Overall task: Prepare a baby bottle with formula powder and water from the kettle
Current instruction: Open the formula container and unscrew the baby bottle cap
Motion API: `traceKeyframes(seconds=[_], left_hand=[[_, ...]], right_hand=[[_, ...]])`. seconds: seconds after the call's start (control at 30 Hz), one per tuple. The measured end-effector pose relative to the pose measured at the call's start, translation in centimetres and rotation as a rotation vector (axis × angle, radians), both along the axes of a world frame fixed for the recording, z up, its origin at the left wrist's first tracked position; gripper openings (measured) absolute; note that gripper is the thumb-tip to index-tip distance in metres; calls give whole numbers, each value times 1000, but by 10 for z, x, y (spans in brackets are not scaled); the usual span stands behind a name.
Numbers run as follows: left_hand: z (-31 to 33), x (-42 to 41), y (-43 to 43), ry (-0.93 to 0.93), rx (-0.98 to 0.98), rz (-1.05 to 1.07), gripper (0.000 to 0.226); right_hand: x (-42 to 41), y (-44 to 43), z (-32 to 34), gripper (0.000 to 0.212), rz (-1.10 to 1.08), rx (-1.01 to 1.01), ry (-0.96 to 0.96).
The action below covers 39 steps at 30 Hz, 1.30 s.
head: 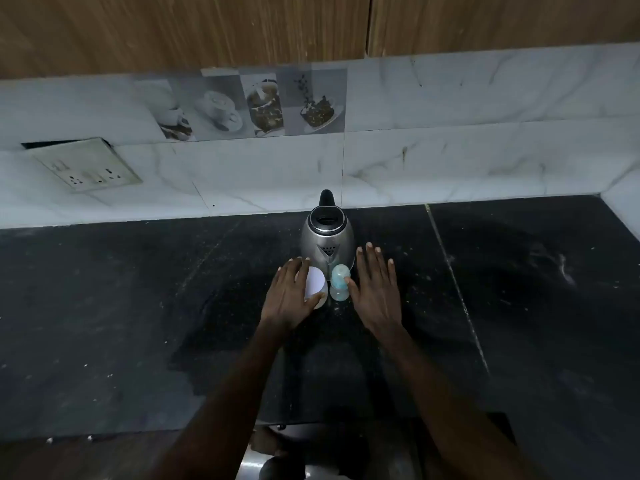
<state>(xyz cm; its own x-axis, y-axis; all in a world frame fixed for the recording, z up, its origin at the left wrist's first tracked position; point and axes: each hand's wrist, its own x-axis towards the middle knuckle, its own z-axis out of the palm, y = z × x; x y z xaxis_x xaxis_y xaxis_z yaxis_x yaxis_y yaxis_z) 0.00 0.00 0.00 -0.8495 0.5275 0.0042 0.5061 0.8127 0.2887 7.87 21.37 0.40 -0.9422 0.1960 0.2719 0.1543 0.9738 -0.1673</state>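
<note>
A steel kettle (327,239) with a black lid and handle stands on the dark counter (138,306) near the tiled wall. In front of it stand a white container (315,285) and a small clear baby bottle (338,282) with a bluish cap, side by side. My left hand (290,295) curls around the white container's left side, thumb under its front. My right hand (375,285) lies flat with spread fingers just right of the bottle, the thumb tip touching the bottle's side.
A loose switch and socket plate (86,164) hangs off the marble backsplash at the left. A seam (457,289) runs across the counter to the right. The counter's front edge (138,434) lies near the bottom, with the floor below.
</note>
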Motion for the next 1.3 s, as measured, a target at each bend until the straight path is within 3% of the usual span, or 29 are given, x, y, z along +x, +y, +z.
traceKeyframes(seconds=[0.33,0.57,0.8,1.1,1.3], left_hand=[[12,-1,7,-125,-29,18,74],[14,-2,9,-247,22,88,81],[16,2,5,-309,58,80,76],[1,52,-30,-268,38,18,88],[-12,79,-56,-244,23,-114,90]], right_hand=[[8,-1,-11,59,4,-109,28],[21,-16,-4,26,85,-142,217],[29,-31,-32,22,166,-185,18],[47,-57,-37,59,230,-601,-349],[63,-72,-55,87,217,-712,-366]])
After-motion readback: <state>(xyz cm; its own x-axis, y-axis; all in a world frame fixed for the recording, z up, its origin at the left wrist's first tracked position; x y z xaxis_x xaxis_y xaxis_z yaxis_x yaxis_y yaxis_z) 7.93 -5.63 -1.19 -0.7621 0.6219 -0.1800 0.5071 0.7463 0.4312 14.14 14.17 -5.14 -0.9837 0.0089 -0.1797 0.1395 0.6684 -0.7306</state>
